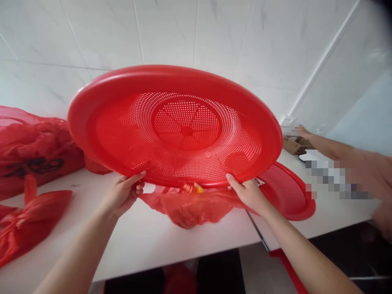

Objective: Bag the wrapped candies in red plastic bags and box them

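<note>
A large round red plastic colander (186,157) is tilted up above the table, its perforated inside facing me. My left hand (127,192) grips the near rim on the left, thumb over the edge. On the right, my right hand (245,190) pinches the same rim. Below the colander a red plastic bag (190,208) lies on the table, with something yellow and red showing at its top. Most of my fingers are hidden behind the rim.
Red bags (36,151) fill the left of the white table (143,241), with a tied red bag (27,224) nearer me. A second red colander (284,192) rests at right. Beyond it are a cardboard box (295,145) and another person's arm (330,147).
</note>
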Demonstrator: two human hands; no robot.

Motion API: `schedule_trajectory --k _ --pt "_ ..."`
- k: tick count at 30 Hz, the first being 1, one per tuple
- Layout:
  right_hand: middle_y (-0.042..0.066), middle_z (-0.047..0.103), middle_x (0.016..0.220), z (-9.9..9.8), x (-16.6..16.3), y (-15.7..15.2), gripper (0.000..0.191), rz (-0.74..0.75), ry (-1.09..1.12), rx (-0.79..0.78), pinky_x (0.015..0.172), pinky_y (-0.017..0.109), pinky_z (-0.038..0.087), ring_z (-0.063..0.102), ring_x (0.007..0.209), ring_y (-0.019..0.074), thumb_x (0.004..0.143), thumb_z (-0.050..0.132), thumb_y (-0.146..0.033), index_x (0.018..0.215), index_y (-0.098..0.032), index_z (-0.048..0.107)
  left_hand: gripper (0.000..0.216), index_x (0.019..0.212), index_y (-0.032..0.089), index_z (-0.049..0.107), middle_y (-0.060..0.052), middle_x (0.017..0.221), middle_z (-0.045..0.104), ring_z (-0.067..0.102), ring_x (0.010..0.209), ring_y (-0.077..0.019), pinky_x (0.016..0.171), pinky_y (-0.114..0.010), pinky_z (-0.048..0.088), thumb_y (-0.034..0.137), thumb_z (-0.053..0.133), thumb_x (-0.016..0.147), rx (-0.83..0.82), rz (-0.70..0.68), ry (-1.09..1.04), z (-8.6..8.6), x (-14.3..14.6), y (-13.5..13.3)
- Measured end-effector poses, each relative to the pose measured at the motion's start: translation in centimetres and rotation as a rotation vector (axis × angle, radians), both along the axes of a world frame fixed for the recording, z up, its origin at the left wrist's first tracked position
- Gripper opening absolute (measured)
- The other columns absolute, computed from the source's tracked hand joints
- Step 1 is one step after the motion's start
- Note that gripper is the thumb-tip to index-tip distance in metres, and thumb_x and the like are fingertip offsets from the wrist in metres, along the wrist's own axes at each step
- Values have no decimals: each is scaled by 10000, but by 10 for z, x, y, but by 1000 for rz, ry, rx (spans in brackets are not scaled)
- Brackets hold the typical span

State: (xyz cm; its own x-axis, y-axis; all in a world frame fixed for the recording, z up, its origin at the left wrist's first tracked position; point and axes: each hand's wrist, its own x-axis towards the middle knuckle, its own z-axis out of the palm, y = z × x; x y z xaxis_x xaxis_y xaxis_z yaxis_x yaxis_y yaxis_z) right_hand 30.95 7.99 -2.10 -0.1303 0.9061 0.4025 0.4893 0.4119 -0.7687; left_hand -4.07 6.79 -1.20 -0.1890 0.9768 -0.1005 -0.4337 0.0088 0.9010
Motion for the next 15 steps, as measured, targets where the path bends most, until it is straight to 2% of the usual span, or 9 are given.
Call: schedule_trajectory --k 5,8,11,13,15 --pt "28 655 653 1 -2 0 318 -30 40 35 747 311 493 650 687 217 893 537 -469 694 -223 570 264 650 133 610 68 535 477 418 433 -31 357 -129 367 197 854 576 12 -12 15 3 0 -1" --pt "17 644 618 6 -3 3 348 -117 132 -55 644 285 497 642 620 199 866 557 -504 669 -217 564 262 687 146 626 71 545 467 424 445 -36 377 -130 373 217 859 590 46 -44 56 7 4 -4" --pt "6 591 513 12 0 11 417 -194 249 -180 488 245 435 566 467 151 847 563 -513 572 -199 545 321 919 202 684 48 686 581 417 463 -33 408 -133 384 246 841 642 64 -94 155 9 11 -10" --pt "17 558 441 17 9 21 469 -203 328 -227 452 235 413 524 411 131 856 540 -495 503 -186 538 472 1143 269 649 10 908 659 397 474 -23 435 -139 387 291 807 698 46 -130 226 9 13 -14" --pt "44 581 440 24 26 34 463 -238 423 -272 453 234 434 527 396 128 867 523 -445 495 -172 556 539 1256 291 588 -17 996 669 367 477 -27 445 -151 365 350 763 749 27 -170 309 6 14 -18"
